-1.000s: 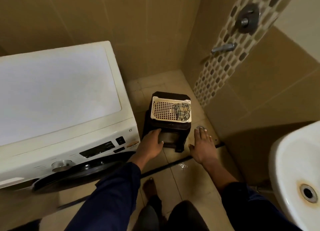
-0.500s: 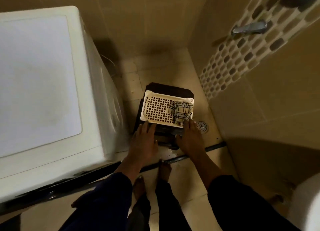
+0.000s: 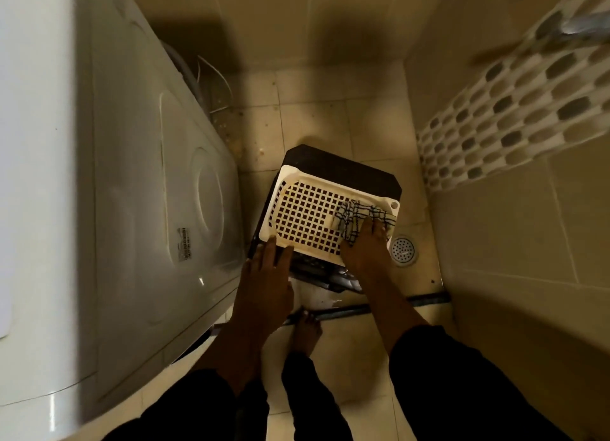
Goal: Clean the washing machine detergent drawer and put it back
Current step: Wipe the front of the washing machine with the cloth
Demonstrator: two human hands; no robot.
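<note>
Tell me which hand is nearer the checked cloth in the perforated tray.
Right. The right hand touches the checked cloth at the right end of the tray; the left hand is at its near left corner, clear of the cloth.

Cloth in tray atop stool beside washer

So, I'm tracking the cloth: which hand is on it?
The right hand, fingers on the checked cloth; the left hand sits at the tray's near-left edge.
</note>
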